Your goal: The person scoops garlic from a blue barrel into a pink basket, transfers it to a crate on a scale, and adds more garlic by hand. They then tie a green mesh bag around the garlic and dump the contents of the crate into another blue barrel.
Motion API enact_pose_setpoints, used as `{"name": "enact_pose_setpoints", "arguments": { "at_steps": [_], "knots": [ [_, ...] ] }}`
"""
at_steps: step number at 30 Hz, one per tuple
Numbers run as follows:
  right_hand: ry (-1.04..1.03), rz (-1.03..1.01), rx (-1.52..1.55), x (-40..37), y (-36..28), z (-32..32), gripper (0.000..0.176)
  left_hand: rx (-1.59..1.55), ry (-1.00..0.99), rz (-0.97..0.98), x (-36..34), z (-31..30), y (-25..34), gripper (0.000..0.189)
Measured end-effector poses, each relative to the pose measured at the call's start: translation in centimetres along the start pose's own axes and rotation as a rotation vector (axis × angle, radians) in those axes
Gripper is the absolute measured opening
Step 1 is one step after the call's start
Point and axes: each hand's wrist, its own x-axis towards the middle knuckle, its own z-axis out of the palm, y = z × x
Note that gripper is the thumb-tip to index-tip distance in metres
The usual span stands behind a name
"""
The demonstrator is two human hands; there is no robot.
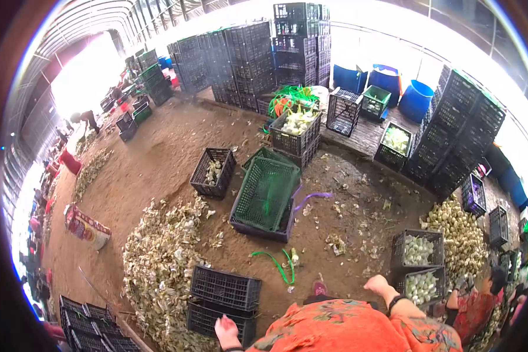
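Observation:
My left hand (226,328) is at the lower middle, in front of the stacked black crates (226,287), with its fingers apart and nothing in it. My right hand (379,285) is further right, beside two black crates of pale bulb-like vegetables (418,250); its fingers look curled, but what they hold, if anything, is too small to make out. Ahead of me a green crate (267,190) lies tilted over a black crate (284,233). A smaller black crate (213,173) with some vegetables stands to its left.
A heap of trimmings (164,258) lies left of me, and a vegetable pile (456,234) lies right. Tall crate stacks (457,129) and blue barrels (416,100) stand behind. Green strapping (278,267) is on the ground. A co-worker (475,305) is at the lower right.

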Motion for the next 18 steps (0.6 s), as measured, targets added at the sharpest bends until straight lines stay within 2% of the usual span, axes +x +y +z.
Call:
{"name": "enact_pose_setpoints", "arguments": {
  "at_steps": [1,2,3,4,5,7,10,12,14,16,17,18],
  "knots": [
    [0.019,0.07,0.015,-1.8,2.0,0.1,0.033,0.132,0.045,0.002,0.7,3.7,-0.9,0.016],
    [0.044,0.142,0.029,-2.8,4.2,0.3,0.036,0.175,0.12,0.094,0.1,8.9,-2.7,0.014],
    [0.033,0.372,0.315,-3.6,6.9,2.4,0.036,0.331,-0.035,0.071,1.3,11.8,-3.4,0.013],
    [0.015,0.61,0.604,-4.3,8.9,4.3,0.038,0.342,-0.013,0.064,0.0,16.4,-4.8,0.012],
    [0.004,0.619,0.618,-4.8,9.7,3.6,0.038,0.441,0.04,0.088,-1.1,20.3,-6.3,0.015],
    [0.071,1.088,1.036,-6.1,9.9,0.6,0.046,0.573,-0.025,0.106,-2.1,25.5,-9.1,0.019],
    [0.14,1.18,1.175,-3.1,11.3,-1.3,0.052,0.692,-0.117,0.094,-1.3,31.7,-13.0,0.023],
    [0.124,1.162,1.223,0.8,13.5,-1.2,0.05,0.702,0.003,0.027,-1.0,36.3,-15.9,0.028],
    [-0.009,0.638,0.73,5.5,17.0,1.2,0.05,0.705,-0.022,0.003,3.0,39.2,-18.4,0.026],
    [0.072,0.656,0.75,9.9,18.2,-2.6,0.07,0.835,-0.103,0.077,8.0,42.6,-21.4,0.032],
    [0.156,0.562,0.718,11.7,18.3,-6.3,0.081,0.96,-0.365,0.155,9.3,44.1,-23.0,0.058],
    [0.23,0.474,0.685,13.3,18.2,-10.2,0.093,0.914,-0.31,0.042,11.4,47.1,-24.8,0.082]
  ]
}}
